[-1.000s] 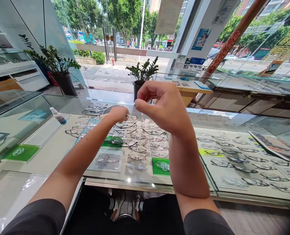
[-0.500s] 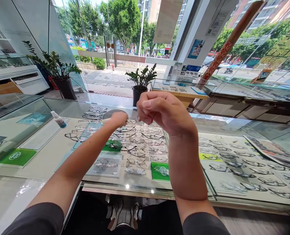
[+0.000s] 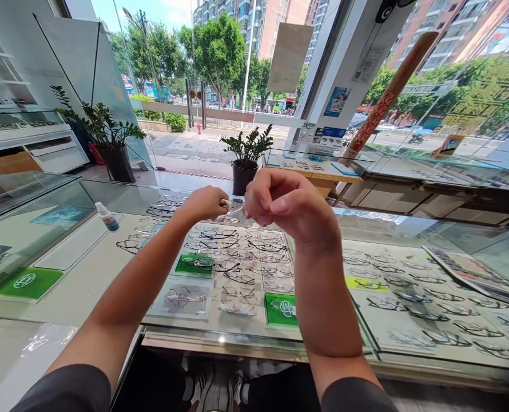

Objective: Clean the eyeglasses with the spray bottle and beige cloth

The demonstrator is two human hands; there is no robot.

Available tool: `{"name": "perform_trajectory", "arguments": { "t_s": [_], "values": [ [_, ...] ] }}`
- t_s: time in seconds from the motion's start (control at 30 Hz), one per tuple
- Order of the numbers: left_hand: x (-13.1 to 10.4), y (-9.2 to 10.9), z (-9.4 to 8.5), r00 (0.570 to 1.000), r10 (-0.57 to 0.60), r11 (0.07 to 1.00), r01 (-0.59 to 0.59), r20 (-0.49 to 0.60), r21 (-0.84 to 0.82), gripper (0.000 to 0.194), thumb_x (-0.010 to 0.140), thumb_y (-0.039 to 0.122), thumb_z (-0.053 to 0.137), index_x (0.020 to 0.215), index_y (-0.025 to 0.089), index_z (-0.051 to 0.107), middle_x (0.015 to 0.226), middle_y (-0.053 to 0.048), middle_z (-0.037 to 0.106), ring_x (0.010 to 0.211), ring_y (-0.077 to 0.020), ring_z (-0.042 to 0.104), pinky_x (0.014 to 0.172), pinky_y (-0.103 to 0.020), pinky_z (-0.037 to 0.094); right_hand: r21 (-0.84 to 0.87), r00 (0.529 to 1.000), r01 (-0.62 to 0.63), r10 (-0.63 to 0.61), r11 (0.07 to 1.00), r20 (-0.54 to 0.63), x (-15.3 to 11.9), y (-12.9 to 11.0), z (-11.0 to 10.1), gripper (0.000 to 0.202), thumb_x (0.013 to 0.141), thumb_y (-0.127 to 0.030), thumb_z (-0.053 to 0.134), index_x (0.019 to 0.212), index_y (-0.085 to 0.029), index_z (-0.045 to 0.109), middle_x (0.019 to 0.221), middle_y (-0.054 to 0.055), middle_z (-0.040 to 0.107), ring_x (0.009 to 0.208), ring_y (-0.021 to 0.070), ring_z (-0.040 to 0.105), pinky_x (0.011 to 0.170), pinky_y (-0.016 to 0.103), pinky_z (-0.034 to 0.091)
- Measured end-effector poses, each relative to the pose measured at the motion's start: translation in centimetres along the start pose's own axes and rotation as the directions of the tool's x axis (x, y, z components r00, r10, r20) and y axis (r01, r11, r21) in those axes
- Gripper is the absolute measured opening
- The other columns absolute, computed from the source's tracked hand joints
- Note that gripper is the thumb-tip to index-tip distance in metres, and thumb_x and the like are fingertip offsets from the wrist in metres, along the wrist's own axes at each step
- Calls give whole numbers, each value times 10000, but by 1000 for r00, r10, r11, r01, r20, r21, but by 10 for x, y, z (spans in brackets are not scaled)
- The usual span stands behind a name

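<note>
A potted plant (image 3: 246, 153) stands at twelve o'clock, a brown pole (image 3: 392, 97) slants at two, green trees (image 3: 214, 50) rise at eleven.

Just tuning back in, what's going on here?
The left hand grips a small pale item, too small to identify, over a glass counter displaying rows of eyeglasses. The right hand is curled close by; whether it holds anything is unclear. A spray bottle is off to the left.

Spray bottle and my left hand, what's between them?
In the head view, several pairs of glasses show between the spray bottle and your left hand.
</note>
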State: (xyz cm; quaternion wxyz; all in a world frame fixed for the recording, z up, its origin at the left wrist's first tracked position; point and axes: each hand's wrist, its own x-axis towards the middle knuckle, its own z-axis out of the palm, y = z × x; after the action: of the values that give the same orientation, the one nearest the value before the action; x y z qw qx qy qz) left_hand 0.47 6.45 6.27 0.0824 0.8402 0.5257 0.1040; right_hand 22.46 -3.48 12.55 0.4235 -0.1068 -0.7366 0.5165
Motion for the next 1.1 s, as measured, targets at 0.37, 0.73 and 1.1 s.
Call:
{"name": "perform_trajectory", "arguments": {
  "t_s": [0.37, 0.73, 1.1],
  "values": [
    [-63, 43, -51, 894, 18, 734, -315, -447, -602, 225, 874, 412, 722, 834, 192, 704, 566, 29, 568, 514, -118, 517, 522, -255, 405, 22, 997, 74, -74, 997, -14, -2, 4, 1, 121, 745, -290, 747, 726, -243, 637, 613, -42, 586, 572, 142, 494, 648, 341, 479],
    [-95, 66, -65, 807, -26, 607, -456, -590, -650, 189, 821, 354, 805, 781, 190, 721, 684, -2, 654, 565, -100, 504, 494, -234, 385, 58, 990, 138, -137, 989, -19, -2, 7, 1, 42, 779, -202, 751, 753, -219, 723, 653, -31, 650, 590, 131, 537, 634, 314, 459],
    [-102, 71, -64, 770, 39, 545, -551, -637, -632, 197, 847, 327, 845, 765, 192, 727, 606, 18, 593, 486, -84, 458, 440, -228, 316, 45, 985, 156, -152, 987, -82, 3, 9, -1, 55, 750, -190, 734, 709, -226, 746, 614, -24, 669, 592, 141, 596, 601, 304, 465]
  ]
}}
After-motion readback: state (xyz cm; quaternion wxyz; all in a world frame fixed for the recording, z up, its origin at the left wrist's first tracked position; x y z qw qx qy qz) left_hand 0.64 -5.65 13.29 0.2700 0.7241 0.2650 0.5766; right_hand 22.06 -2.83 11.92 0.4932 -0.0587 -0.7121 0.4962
